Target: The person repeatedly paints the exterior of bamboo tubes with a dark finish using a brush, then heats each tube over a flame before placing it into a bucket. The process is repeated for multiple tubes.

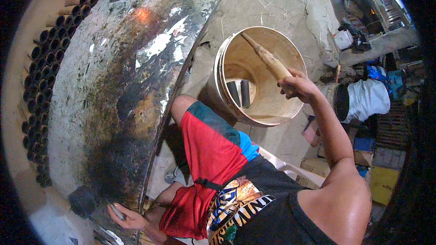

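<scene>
My right hand (297,86) is wrapped around the thick end of a tapered wooden stick (268,59). Its thin tip points away to the far left, over the mouth of a large off-white bucket (220,77). Down inside the bucket are two dark tubes (245,93), side by side. At the lower left, my left hand (129,219) pinches a small, slim grey piece (119,212) whose kind I cannot make out. This hand is at the near end of a stained tabletop (106,86), beside a dark, round-ended block (83,202).
Many hollow dark-ended tubes (54,44) are stacked along the table's left side. A small orange glow (142,14) shows on the far tabletop. On the right are a white sack (370,100), a pale container (343,39) and a yellow box (382,183).
</scene>
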{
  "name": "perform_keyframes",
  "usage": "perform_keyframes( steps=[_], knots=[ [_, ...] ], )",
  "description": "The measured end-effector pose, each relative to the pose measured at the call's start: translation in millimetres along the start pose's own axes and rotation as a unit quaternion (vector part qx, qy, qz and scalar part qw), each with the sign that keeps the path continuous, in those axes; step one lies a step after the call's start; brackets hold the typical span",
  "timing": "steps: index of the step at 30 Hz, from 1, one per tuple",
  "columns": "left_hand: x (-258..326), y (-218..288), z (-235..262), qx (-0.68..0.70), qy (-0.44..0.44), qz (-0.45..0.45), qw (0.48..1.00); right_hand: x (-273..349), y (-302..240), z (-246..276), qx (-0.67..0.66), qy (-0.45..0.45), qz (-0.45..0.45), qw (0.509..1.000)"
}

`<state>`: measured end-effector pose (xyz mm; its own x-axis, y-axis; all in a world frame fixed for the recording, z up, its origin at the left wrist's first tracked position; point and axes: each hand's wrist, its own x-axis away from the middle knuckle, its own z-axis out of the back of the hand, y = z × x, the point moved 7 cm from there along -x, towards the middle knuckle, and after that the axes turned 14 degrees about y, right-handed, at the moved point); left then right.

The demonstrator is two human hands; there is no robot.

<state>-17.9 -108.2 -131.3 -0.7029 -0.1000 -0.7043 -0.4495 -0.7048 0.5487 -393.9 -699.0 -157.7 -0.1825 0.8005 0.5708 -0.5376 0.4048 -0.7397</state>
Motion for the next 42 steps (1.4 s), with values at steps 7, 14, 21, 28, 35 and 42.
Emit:
perform_keyframes(
  steps=[7,14,21,28,35,42],
  knots=[
    [0.9,3.9,3.2,-0.003,-0.002,-0.035,0.999,20.4,11.9,-27.0,0.010,-0.009,-0.028,1.000],
    [6.5,6.4,12.4,-0.007,0.009,-0.023,1.000,70.5,-40.4,-99.0,-0.117,-0.046,0.197,0.972],
    [1.9,4.6,16.2,0.011,0.045,-0.042,0.998,94.0,-195.7,-315.6,0.000,-0.287,0.382,0.879],
    [4.6,1.6,18.0,-0.008,0.075,-0.037,0.996,156.8,-293.1,-523.3,0.028,-0.355,0.376,0.856],
    [0.7,1.5,20.2,0.016,0.070,-0.005,0.997,168.6,-308.5,-584.3,-0.030,-0.342,0.301,0.890],
    [6.3,-1.2,17.5,-0.016,0.065,-0.051,0.996,157.9,-330.7,-625.9,-0.067,-0.350,0.283,0.890]
  ],
)
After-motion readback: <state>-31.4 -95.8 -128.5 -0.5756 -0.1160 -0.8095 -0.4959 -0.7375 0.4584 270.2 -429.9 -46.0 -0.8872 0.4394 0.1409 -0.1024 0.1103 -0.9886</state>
